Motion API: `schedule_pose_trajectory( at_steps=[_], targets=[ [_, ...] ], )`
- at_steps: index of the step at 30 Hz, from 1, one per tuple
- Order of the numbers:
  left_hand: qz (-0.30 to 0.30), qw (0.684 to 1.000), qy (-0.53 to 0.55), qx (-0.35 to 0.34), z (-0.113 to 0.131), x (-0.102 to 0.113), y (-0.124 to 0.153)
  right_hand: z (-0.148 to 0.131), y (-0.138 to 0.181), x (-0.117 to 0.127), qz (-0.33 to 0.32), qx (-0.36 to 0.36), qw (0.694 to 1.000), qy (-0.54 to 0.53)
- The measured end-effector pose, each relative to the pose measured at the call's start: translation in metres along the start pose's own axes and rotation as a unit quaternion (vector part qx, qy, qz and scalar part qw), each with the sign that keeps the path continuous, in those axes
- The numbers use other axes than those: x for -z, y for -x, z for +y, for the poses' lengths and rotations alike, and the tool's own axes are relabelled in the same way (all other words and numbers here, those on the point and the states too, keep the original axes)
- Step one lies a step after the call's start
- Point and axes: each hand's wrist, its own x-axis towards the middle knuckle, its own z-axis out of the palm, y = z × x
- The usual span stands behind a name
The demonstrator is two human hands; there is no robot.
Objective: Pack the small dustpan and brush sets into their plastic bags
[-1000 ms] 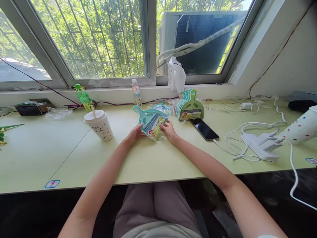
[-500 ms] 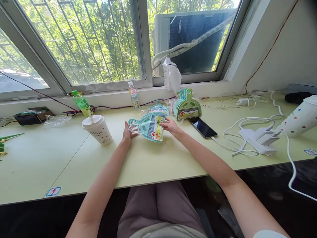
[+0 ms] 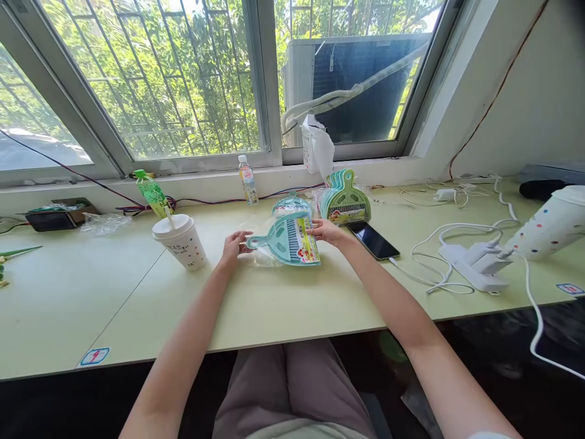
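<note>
A teal mini dustpan-and-brush set (image 3: 286, 242) with a yellow label lies sideways just above the pale green desk (image 3: 274, 299), half inside a clear plastic bag (image 3: 264, 256). My left hand (image 3: 232, 247) pinches the bag at the handle end. My right hand (image 3: 325, 230) grips the set's labelled end. Behind them another teal set (image 3: 291, 205) lies flat, and a stack of green sets (image 3: 346, 200) stands upright.
A paper cup with lid and straw (image 3: 180, 241) stands to the left. A black phone (image 3: 372, 239) on a white cable lies to the right, near a white power strip (image 3: 473, 268) and a dotted cup (image 3: 551, 224). A small bottle (image 3: 247, 179) is by the window.
The set has turned from tilted upright to lying sideways with its handle pointing left. My left hand has moved to the bag at the handle end; my right hand has shifted right.
</note>
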Motion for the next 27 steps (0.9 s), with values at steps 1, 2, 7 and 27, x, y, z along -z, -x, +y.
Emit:
schedule_pose_trajectory(
  at_steps=[1, 2, 7, 27],
  targets=[
    [0.020, 1.000, 0.006, -0.001, 0.002, 0.004, -0.001, 0.000, -0.002, 0.003, 0.025, 0.013, 0.999, -0.022],
    [0.037, 0.999, 0.005, -0.001, 0.004, 0.007, -0.002, 0.000, -0.004, 0.006, 0.050, 0.027, 0.997, -0.046],
    [0.069, 0.993, -0.090, 0.022, -0.001, 0.015, -0.008, 0.006, -0.012, 0.008, 0.145, 0.088, 0.976, -0.134],
    [0.165, 0.985, 0.046, -0.036, -0.017, 0.019, -0.023, 0.016, -0.005, -0.024, 0.136, 0.091, 0.978, -0.130]
  ],
)
